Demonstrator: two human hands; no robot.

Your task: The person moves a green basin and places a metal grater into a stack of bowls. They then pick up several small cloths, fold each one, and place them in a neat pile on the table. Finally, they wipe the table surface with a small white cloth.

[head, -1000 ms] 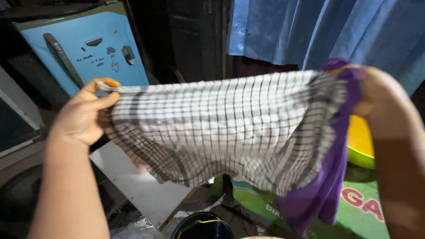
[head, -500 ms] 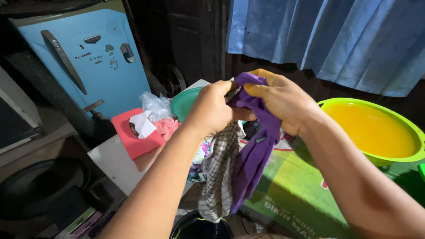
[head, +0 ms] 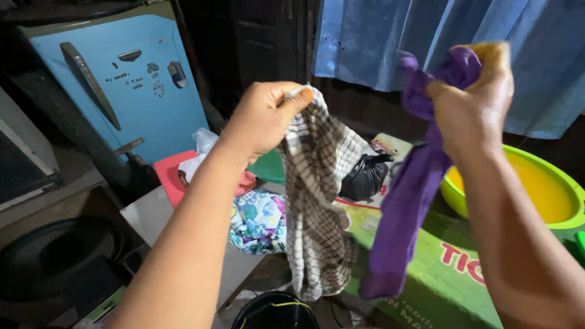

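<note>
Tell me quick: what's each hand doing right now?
Left hand: closed, holding the checked cloth up by its top edge.
Right hand: closed, gripping the purple cloth, which hangs down.

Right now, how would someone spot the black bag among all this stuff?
Start at the yellow-green basin on the right. Left of it, past the hanging purple cloth, sits the black plastic bag. It is the only shiny, knotted, dark bundle; its neighbours are checked or flowered fabric.

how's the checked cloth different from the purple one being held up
The checked cloth is pale with a dark grid pattern; the purple cloth is one plain colour. The checked cloth hangs from the left hand, the purple cloth from the right hand, which is raised higher. The checked cloth hangs wider, the purple cloth in a narrower strip. Both dangle limp, gripped at the top.
</note>
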